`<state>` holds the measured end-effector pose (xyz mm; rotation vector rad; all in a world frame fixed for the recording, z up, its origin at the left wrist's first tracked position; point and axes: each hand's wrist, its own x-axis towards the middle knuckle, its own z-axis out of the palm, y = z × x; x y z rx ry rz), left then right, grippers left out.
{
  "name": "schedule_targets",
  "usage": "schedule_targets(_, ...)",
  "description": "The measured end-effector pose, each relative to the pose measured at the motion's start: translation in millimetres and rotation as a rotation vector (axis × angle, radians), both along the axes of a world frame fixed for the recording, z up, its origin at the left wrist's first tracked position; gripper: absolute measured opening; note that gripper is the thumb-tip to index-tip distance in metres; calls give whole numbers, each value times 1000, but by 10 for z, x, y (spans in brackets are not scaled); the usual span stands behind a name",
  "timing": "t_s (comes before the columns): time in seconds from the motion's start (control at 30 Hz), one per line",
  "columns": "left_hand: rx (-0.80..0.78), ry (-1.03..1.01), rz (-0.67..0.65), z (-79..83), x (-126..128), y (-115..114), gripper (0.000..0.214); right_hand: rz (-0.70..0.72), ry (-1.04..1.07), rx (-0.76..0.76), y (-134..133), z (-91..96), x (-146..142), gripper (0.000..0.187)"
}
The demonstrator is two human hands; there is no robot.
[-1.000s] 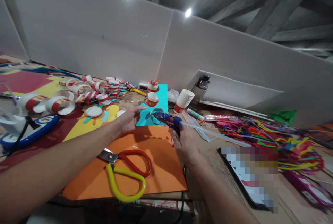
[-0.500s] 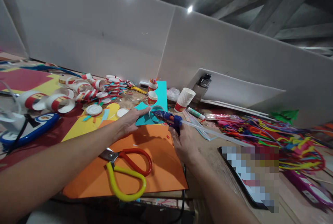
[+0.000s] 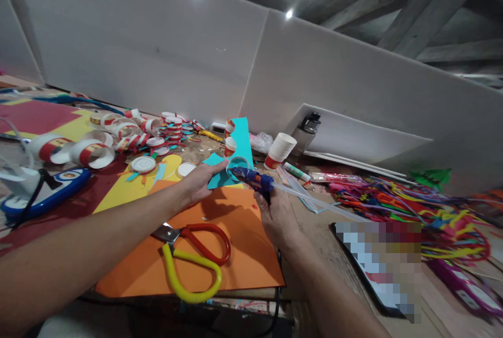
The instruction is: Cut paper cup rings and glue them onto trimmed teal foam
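Note:
My right hand (image 3: 280, 217) is wrapped round a blue glue gun (image 3: 259, 180), with a long translucent glue stick (image 3: 314, 200) running out of its back. The gun's nozzle is at a round white rim (image 3: 240, 159), which looks like a cut paper cup ring, against turquoise paper (image 3: 242, 136). My left hand (image 3: 202, 181) pinches the turquoise paper and the ring from the left, thumb on the near side. Whether nozzle and ring touch I cannot tell. Below both hands lies orange paper (image 3: 243, 238), bearing large scissors with red and yellow handles (image 3: 192, 264).
Stacked paper cups (image 3: 280, 150) and a glue tube (image 3: 296, 172) stand or lie beyond my right hand. A phone-like slab (image 3: 369, 270) and colourful pipe cleaners (image 3: 444, 212) are at right. Cut cup rings (image 3: 92, 152) and a blue-edged device (image 3: 47, 196) sit at left.
The turquoise paper has tilted slightly left at its top, now overlapping the small cups behind. The hands and glue gun keep nearly the same place; the view has shifted slightly.

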<state>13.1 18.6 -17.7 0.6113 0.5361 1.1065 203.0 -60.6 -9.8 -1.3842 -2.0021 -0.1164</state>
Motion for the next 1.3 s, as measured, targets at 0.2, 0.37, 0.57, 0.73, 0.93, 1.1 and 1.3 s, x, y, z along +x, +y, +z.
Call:
schedule_targets(0.2, -18, 1, 6, -25, 5, 5, 17, -21, 17, 26, 13, 7, -13, 33)
schedule_targets(0.37, -26, 13, -1, 12, 19, -21, 20, -71, 43, 21, 3, 3, -8, 34)
schedule_targets(0.57, -20, -7, 4, 57, 24, -47, 22, -117, 102, 43, -2, 10, 12, 34)
schedule_targets(0.73, -31, -8, -12, 41, 24, -43, 25, -111, 136, 57, 5, 6, 10, 35)
schedule_targets(0.93, -10, -3, -22, 22, 17, -60, 23, -67, 134, 3, -1, -2, -22, 36)
schedule_targets(1.1, 2, -10, -27, -7, -3, -14, 22, -8, 109, -16, 0, -23, -9, 33)
schedule_targets(1.3, -2, -7, 21, -21, -33, 40, 20, -3, 43, -17, 1, -25, 3, 32)
